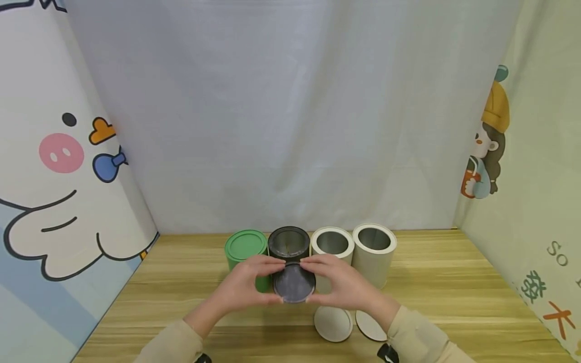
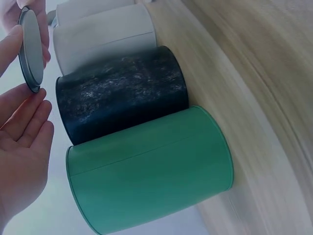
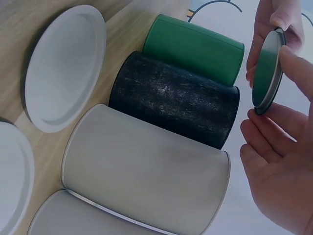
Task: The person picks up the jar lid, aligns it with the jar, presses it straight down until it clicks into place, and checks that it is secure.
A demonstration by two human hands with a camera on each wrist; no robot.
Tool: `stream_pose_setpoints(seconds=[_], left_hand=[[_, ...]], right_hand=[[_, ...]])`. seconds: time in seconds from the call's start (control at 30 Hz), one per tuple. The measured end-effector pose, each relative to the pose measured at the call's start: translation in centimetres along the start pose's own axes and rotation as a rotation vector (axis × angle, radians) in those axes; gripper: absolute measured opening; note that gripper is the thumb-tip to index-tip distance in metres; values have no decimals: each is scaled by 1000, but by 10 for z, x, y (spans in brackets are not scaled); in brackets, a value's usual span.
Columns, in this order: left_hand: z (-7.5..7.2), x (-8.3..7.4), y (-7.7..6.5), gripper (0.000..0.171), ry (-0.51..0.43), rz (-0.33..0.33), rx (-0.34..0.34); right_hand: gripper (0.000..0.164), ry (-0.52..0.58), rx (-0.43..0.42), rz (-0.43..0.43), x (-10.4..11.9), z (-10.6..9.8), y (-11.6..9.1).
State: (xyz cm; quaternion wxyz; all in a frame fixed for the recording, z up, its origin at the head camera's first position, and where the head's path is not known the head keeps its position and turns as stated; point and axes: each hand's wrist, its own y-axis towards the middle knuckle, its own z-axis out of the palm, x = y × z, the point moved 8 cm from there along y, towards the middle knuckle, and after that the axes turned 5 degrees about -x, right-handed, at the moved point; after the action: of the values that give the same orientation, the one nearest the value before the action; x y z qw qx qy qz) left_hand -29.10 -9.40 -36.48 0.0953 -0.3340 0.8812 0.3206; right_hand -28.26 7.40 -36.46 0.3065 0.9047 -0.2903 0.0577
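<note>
Between my two hands is a round black lid (image 1: 294,283), its metallic underside showing in the left wrist view. My left hand (image 1: 245,283) pinches its left edge between thumb and fingers. The right hand (image 1: 343,283) pinches the opposite edge in the same way. Just behind the lid stands a black can (image 1: 289,243) with its top uncovered. To its left is a green can (image 1: 246,245) with a green lid on. Two white cans stand on the right, the nearer (image 1: 332,243) and the far-right one (image 1: 374,238), both uncovered.
Two white lids lie on the wooden table (image 1: 181,282), one lid (image 1: 333,323) in front of the white cans and another lid (image 1: 368,326) partly covered by the right forearm. A grey curtain (image 1: 272,116) hangs behind the cans. Printed cloths flank the table.
</note>
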Motion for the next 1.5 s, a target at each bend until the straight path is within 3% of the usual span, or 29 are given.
stream_pose_setpoints(seconds=[0.53,0.9,1.23,1.5], left_hand=[[-11,3,12,63,-30,-17,-46],[-17,10,23,63,21,-38,-75],[-16,21,28,62,28,-117,-75],[-15,27,30,60,30,-182,-75]], right_hand=[[65,1,-33,53,-4,-16,10],[59,-5,-68,102,-16,-19,20],[55,-3,-77,161,-24,-20,27],[49,-16,-102,160,-30,-20,31]])
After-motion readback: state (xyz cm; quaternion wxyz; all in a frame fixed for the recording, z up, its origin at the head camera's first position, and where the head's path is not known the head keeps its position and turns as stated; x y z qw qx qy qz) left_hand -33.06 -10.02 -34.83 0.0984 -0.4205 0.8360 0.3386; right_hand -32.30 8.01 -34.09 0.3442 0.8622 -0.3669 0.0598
